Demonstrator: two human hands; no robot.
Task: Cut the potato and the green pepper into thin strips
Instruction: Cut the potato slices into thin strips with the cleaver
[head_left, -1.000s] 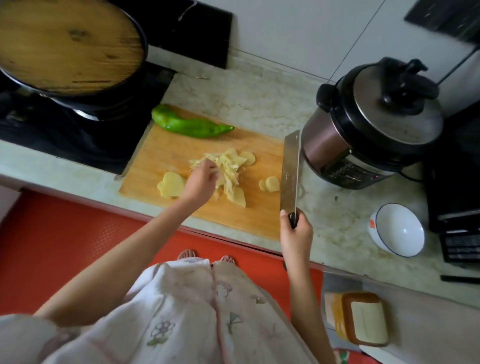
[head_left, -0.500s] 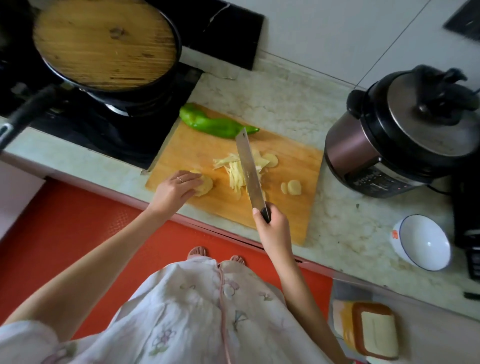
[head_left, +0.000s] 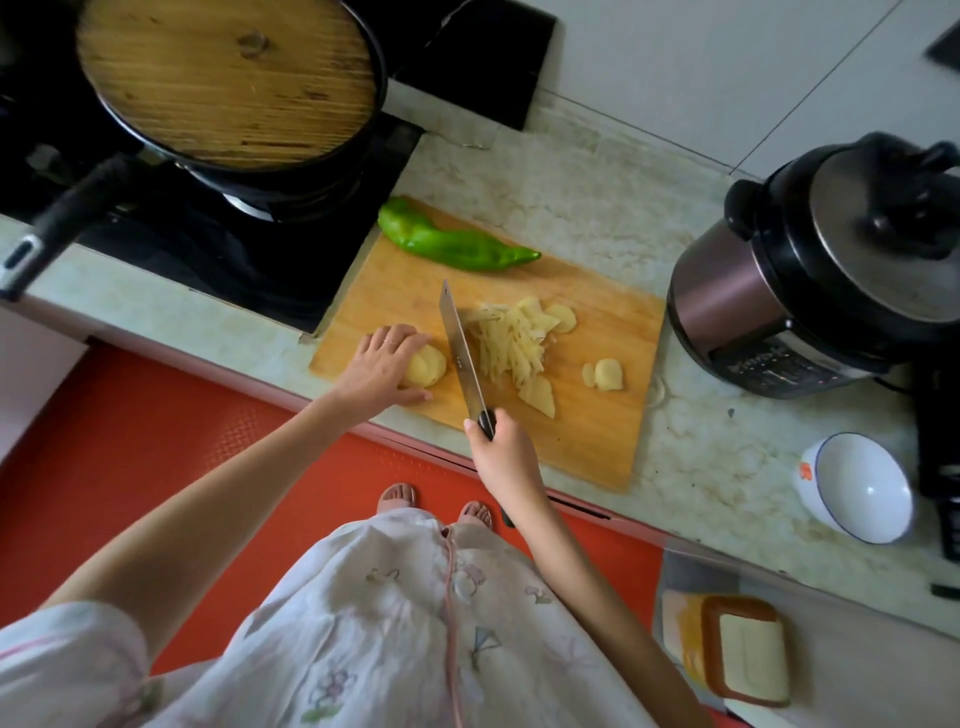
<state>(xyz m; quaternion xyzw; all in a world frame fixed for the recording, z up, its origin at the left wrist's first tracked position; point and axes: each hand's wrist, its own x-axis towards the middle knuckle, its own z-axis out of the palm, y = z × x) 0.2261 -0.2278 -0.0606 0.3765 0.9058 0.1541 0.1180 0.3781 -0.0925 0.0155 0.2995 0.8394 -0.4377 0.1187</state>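
Observation:
A wooden cutting board (head_left: 597, 436) lies on the counter. My left hand (head_left: 382, 366) holds a stack of potato slices (head_left: 426, 366) down at the board's near left. My right hand (head_left: 501, 452) grips the black handle of a cleaver (head_left: 460, 348), whose blade stands edge-down just right of that stack. A pile of potato strips and slices (head_left: 514, 345) lies right of the blade. Two small potato pieces (head_left: 605, 374) sit further right. A whole green pepper (head_left: 452, 244) lies along the board's far edge.
A black pan with a wooden lid (head_left: 228, 78) sits on the stove at the far left. A pressure cooker (head_left: 821, 270) stands right of the board. A white bowl (head_left: 857, 488) rests on the counter at the right. The counter's front edge runs below the board.
My left hand went from the strip pile to the slice stack at the left and now holds it. The cleaver swung from the board's right edge to between the stack and the pile.

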